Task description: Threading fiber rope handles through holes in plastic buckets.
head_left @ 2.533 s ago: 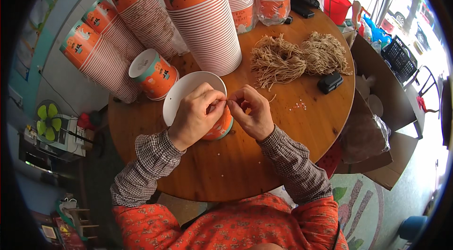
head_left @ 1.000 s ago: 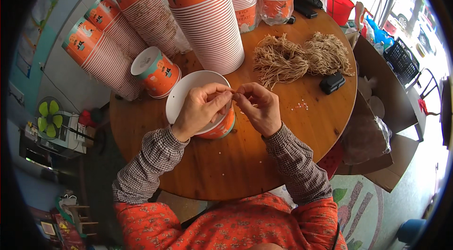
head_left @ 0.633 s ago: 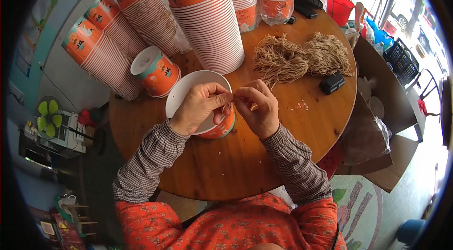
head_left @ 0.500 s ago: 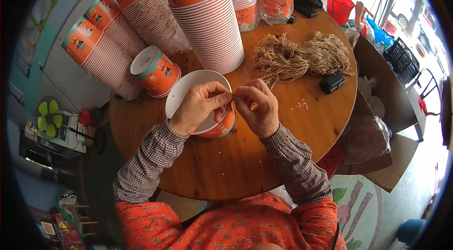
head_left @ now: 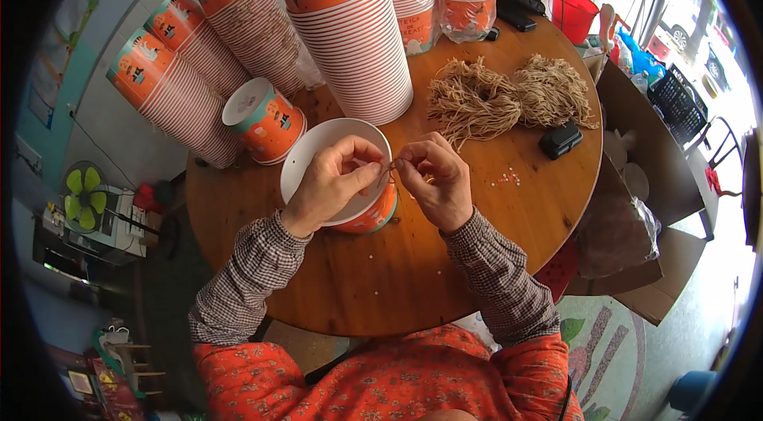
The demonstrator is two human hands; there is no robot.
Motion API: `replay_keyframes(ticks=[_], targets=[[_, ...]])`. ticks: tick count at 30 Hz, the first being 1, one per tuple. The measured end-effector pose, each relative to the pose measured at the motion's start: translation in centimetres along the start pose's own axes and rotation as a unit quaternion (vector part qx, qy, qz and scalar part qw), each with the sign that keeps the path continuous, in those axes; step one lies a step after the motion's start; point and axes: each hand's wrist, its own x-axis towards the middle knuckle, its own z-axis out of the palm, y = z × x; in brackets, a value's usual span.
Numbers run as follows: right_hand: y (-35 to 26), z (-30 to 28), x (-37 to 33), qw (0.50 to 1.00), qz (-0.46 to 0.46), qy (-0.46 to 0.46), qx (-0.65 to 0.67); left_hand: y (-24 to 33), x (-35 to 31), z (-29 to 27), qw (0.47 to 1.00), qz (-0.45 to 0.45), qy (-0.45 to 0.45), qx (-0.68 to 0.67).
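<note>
A paper bucket (head_left: 300,159), white inside and orange outside, lies tilted on the table with its mouth toward me. At the right side of its rim, my left hand (head_left: 334,186) pinches with thumb and forefinger, the other fingers curled in over the mouth. Close beside it, my right hand (head_left: 437,186) is closed in a pinch too. A thin brown cord (head_left: 391,170) runs between the fingertips of both hands; most of it is hidden by the fingers. Bundles of tan twisted cords (head_left: 474,99) lie beyond my right hand.
A tall stack of nested orange paper buckets (head_left: 354,47) stands behind the bucket. More stacks (head_left: 179,95) and a separate bucket (head_left: 270,131) stand at the left. Small pale beads (head_left: 506,177) and a black case (head_left: 560,139) lie on the round wooden table (head_left: 381,294). Cardboard boxes (head_left: 624,238) stand at the right.
The fingertips of my two hands have drawn slightly apart, and the cord between them now shows more clearly. The bucket stays in nearly the same place.
</note>
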Motion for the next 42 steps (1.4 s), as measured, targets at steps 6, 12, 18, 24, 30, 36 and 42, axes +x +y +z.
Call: replay_keyframes(ticks=[6, 12, 18, 24, 30, 36, 42], targets=[[0.30, -0.10, 0.03, 1.000, 0.003, -0.002, 0.012, -0.04, 0.50, 0.50, 0.999, 0.050, 0.002, -0.020], [0.69, 0.12, 0.05, 0.997, 0.017, 0.009, 0.070, -0.47, 0.60, 0.33, 0.999, 0.053, -0.001, 0.004], [0.18, -0.09, 0.16, 0.947, 0.155, -0.023, 0.280, -0.33, 0.41, 0.26, 0.999, 0.030, 0.018, 0.003], [0.42, -0.13, 0.13, 0.931, 0.187, -0.035, 0.310, -0.64, 0.56, 0.38, 0.995, 0.089, 0.035, 0.024], [0.52, -0.15, 0.07, 0.929, 0.196, -0.032, 0.312, -0.47, 0.27, 0.56, 0.991, 0.107, 0.040, 0.064], [0.78, -0.26, -0.01, 0.923, 0.197, -0.040, 0.329, -0.56, 0.10, 0.27, 0.997, 0.072, 0.000, 0.015], [0.30, -0.25, 0.12, 0.921, 0.200, -0.041, 0.331, -0.27, 0.03, 0.75, 0.998, 0.051, -0.004, -0.040]])
